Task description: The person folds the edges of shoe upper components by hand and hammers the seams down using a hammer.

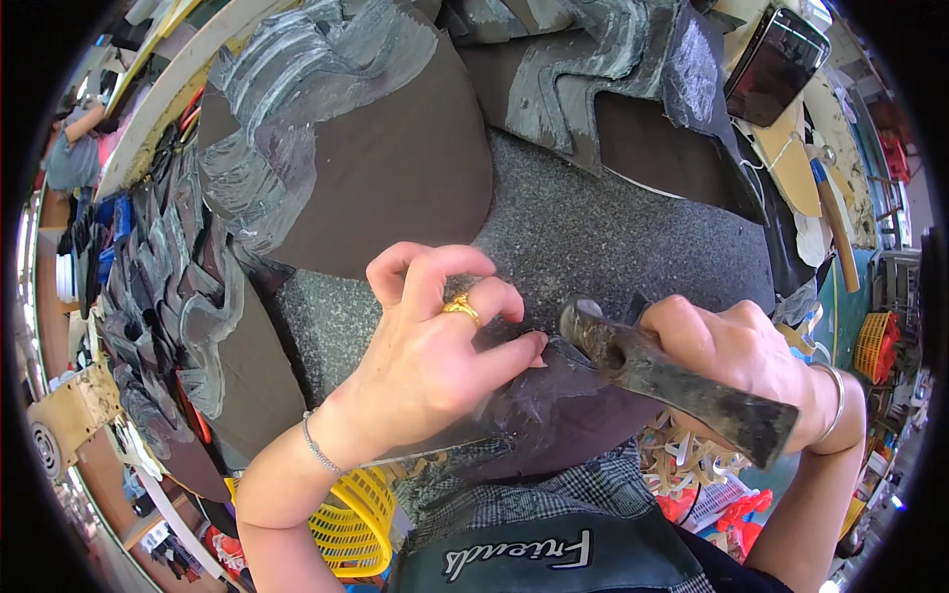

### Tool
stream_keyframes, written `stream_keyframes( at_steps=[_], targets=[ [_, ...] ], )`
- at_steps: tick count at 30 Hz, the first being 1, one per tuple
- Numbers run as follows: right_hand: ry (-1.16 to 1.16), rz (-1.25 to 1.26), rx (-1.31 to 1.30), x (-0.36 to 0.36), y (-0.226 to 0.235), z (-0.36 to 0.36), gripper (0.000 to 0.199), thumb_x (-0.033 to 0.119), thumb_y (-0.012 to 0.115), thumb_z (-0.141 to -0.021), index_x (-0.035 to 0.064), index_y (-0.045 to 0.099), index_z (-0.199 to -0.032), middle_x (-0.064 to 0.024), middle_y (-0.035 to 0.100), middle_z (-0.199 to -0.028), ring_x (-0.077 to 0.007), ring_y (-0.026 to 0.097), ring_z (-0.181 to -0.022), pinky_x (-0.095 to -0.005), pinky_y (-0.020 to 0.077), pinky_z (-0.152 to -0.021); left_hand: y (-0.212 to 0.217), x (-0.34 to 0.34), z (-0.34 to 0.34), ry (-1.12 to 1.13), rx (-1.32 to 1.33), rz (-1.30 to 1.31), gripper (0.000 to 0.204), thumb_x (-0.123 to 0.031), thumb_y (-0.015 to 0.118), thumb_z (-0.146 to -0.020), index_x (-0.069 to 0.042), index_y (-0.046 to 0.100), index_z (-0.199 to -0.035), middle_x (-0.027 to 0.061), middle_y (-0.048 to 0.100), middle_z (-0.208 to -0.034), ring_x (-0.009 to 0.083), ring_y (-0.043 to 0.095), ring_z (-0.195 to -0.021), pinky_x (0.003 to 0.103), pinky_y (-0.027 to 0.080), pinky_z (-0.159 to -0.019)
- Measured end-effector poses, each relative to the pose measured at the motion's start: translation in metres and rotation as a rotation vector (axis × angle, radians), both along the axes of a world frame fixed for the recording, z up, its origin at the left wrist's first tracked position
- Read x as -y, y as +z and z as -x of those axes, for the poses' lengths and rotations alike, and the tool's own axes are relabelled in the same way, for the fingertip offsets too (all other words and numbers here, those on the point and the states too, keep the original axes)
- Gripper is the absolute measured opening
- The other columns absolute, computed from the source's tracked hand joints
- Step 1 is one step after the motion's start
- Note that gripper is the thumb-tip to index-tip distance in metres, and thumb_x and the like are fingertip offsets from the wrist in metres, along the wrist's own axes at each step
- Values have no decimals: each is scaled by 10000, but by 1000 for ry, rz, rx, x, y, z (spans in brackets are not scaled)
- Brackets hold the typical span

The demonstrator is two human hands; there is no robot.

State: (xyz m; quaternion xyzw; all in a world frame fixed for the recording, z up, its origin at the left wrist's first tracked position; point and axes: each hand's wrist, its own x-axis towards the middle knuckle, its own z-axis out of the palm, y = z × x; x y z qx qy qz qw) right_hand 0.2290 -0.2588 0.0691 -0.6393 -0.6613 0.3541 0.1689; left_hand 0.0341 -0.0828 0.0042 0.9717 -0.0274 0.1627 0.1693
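My right hand (732,346) is wrapped round a hammer (682,381), most of whose handle is hidden in the grip. The dark, worn hammer head slants across in front of the knuckles, its round face beside my left fingertips. My left hand (425,346), with a gold ring, has curled fingers. Its lowest fingertip presses at the folded edge of a dark brown leather-like piece (573,425), smeared with grey glue; the thumb is mostly hidden. Under the work lies a speckled grey slab (633,237), and the piece hangs over its near edge.
Large dark pieces with dried glue (405,168) overlap at the slab's far left, with more (682,148) at far right. A phone (778,67) rests beyond them. A stack of glued pieces (188,296) stands left. A yellow basket (351,524) sits below my left forearm.
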Motion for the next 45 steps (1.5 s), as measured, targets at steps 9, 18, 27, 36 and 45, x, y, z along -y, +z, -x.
stream_keyframes(
  at_steps=[9,18,27,36,45],
  targets=[
    [88,9,120,-4,-6,7,389,119,701,-757,10,401,-979,-129,507,-649,-341,578,-500,-406,457,-406,-4,11,4,211,36,116,283,-216,843,-553,-183,760,-822,-76,610,-834,242,501,-967,416,318,-841],
    [4,104,-38,-7,-1,4,311,75,681,-752,14,505,-1001,-121,510,-724,-356,561,-572,-426,450,-513,-12,23,13,312,31,272,332,-185,862,-548,-173,781,-870,-84,605,-797,211,511,-908,377,322,-837],
    [75,79,-18,-16,-8,0,403,123,687,-741,10,396,-994,-169,531,-651,-386,585,-541,-443,454,-434,-15,25,17,287,76,176,295,-166,853,-557,-192,769,-839,-86,611,-825,230,517,-927,380,316,-830],
    [123,120,53,-32,-3,-1,403,160,732,-728,37,447,-984,-116,516,-699,-375,582,-581,-418,426,-474,-16,24,21,257,62,150,233,-167,774,-616,-183,752,-847,-75,578,-866,211,509,-947,447,280,-828],
    [112,81,11,-29,-8,-1,401,71,682,-710,15,418,-1007,-158,542,-704,-396,597,-598,-449,448,-478,-6,32,27,375,-15,183,304,-158,827,-606,-174,771,-905,-82,634,-888,234,494,-955,419,279,-848]
  ],
)
